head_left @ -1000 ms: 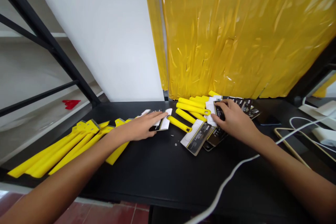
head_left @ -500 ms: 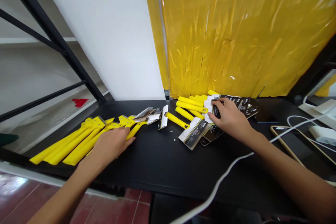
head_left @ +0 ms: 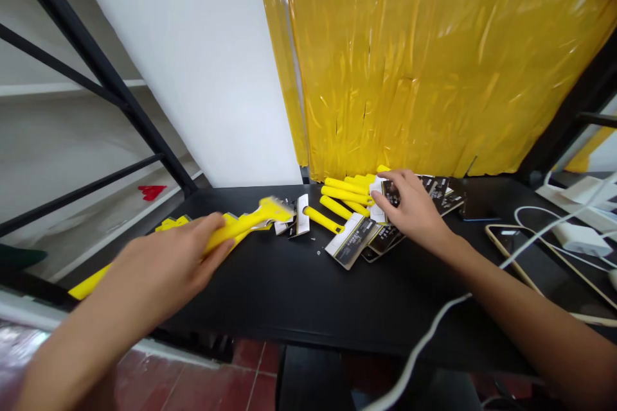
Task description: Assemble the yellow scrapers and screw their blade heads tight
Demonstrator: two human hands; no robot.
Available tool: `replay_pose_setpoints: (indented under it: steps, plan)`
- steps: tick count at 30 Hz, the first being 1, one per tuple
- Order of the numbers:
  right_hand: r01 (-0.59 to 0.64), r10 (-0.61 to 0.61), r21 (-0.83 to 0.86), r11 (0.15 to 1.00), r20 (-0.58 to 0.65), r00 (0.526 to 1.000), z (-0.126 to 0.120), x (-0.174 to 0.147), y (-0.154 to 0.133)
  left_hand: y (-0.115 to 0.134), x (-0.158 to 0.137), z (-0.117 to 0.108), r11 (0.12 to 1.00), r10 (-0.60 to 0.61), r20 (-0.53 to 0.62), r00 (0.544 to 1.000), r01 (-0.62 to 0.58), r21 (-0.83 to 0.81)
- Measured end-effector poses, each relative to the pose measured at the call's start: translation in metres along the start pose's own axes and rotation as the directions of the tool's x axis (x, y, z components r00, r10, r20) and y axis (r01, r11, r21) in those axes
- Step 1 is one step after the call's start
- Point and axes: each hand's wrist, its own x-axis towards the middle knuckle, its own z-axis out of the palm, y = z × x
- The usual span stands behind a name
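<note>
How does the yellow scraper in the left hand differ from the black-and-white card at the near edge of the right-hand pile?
The scraper is mostly plain yellow; the card is black and white, with printing. The scraper is long and narrow; the card is broad and flat. The left hand grips the scraper, but no hand touches the card.

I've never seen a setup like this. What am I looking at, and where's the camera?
No machine here: a person is using two bare hands, seen from one head-worn camera looking forward and down. The left hand holds a yellow scraper by its handle. The right hand touches a pile of yellow-handled tools with black-and-white cards; its grip is unclear. On the black tabletop lie more yellow scrapers, partly hidden, and, at right, a gold-edged phone or tablet.
</note>
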Motion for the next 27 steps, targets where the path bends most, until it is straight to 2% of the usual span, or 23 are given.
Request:
replay_pose_setpoints:
  steps: [1,2,3,5,6,7,9,12,14,16,17,19,20,22,25,27]
  plan:
    - [-0.065,0.060,0.172,0.983,0.039,0.997,-0.001,0.001,-0.006,0.016,0.010,0.001,0.997,0.076,-0.029,0.997,-0.076,0.005]
    - [-0.156,0.127,0.352,0.923,0.105,0.986,-0.003,0.002,-0.011,0.034,0.023,0.004,0.978,0.201,-0.067,0.977,-0.204,-0.036]
    - [-0.257,0.184,0.511,0.820,0.188,0.965,-0.004,0.003,-0.015,0.052,0.038,0.009,0.941,0.323,-0.100,0.941,-0.330,-0.074]
    - [-0.416,0.248,0.712,0.566,0.334,0.909,-0.007,0.005,-0.020,0.086,0.071,0.022,0.830,0.531,-0.152,0.833,-0.548,-0.104]
    - [-0.452,0.260,0.763,0.463,0.371,0.892,-0.008,0.006,-0.019,0.100,0.088,0.029,0.785,0.591,-0.177,0.787,-0.612,-0.100]
    - [-0.462,0.267,0.796,0.391,0.382,0.884,-0.010,0.007,-0.018,0.112,0.102,0.037,0.763,0.612,-0.217,0.760,-0.640,-0.092]
    - [-0.447,0.285,0.834,0.323,0.365,0.887,-0.013,0.011,-0.011,0.130,0.126,0.051,0.740,0.612,-0.301,0.731,-0.664,-0.109]
    - [-0.408,0.325,0.854,0.323,0.305,0.895,-0.016,0.015,0.001,0.145,0.143,0.067,0.758,0.546,-0.403,0.734,-0.638,-0.135]
    - [-0.376,0.369,0.852,0.365,0.238,0.899,-0.016,0.016,0.006,0.145,0.146,0.073,0.823,0.426,-0.455,0.782,-0.544,-0.165]
    - [-0.329,0.407,0.845,0.422,0.148,0.902,-0.016,0.016,0.009,0.135,0.147,0.076,0.868,0.312,-0.440,0.842,-0.441,-0.228]
    - [-0.306,0.420,0.840,0.448,0.105,0.902,-0.016,0.016,0.009,0.126,0.147,0.077,0.871,0.305,-0.385,0.871,-0.419,-0.258]
    - [-0.285,0.443,0.826,0.485,0.049,0.895,-0.016,0.016,0.009,0.104,0.148,0.079,0.849,0.406,-0.173,0.897,-0.440,-0.292]
    - [-0.287,0.456,0.820,0.495,0.036,0.889,-0.016,0.016,0.009,0.093,0.150,0.082,0.840,0.462,-0.042,0.886,-0.452,-0.301]
    - [-0.304,0.477,0.808,0.505,0.032,0.878,-0.016,0.016,0.009,0.074,0.153,0.087,0.853,0.477,0.146,0.866,-0.416,-0.316]
    - [-0.318,0.485,0.796,0.514,0.036,0.874,-0.016,0.017,0.009,0.057,0.158,0.098,0.883,0.426,0.266,0.864,-0.334,-0.329]
    - [-0.318,0.487,0.797,0.513,0.035,0.873,-0.016,0.017,0.010,0.053,0.159,0.103,0.879,0.429,0.257,0.866,-0.335,-0.339]
